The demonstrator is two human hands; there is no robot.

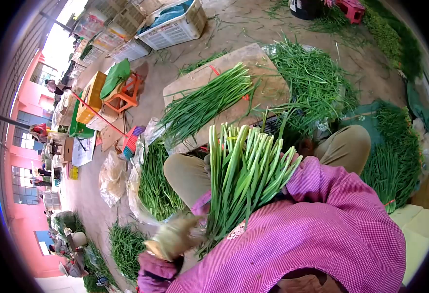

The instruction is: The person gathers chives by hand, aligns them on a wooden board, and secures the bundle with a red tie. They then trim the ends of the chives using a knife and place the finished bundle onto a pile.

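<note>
A large bundle of green stalks [244,166] lies upright across my lap, its pale cut ends pointing up. My right hand [286,160], mostly hidden behind the stalks, holds the bundle from its right side. My left hand [175,237], gloved and smeared by motion, is low on the left beside the leafy ends; its fingers cannot be made out. Beyond my knees, a second bundle [209,100] with red ties near it rests on a wooden board [268,73].
Loose greens [312,80] are heaped right of the board, and tied bundles [392,156] stand farther right. More greens [158,180] lie by my left knee. An orange stool [126,93], a plastic bag [112,178] and crates [173,27] are behind. People [41,178] are at far left.
</note>
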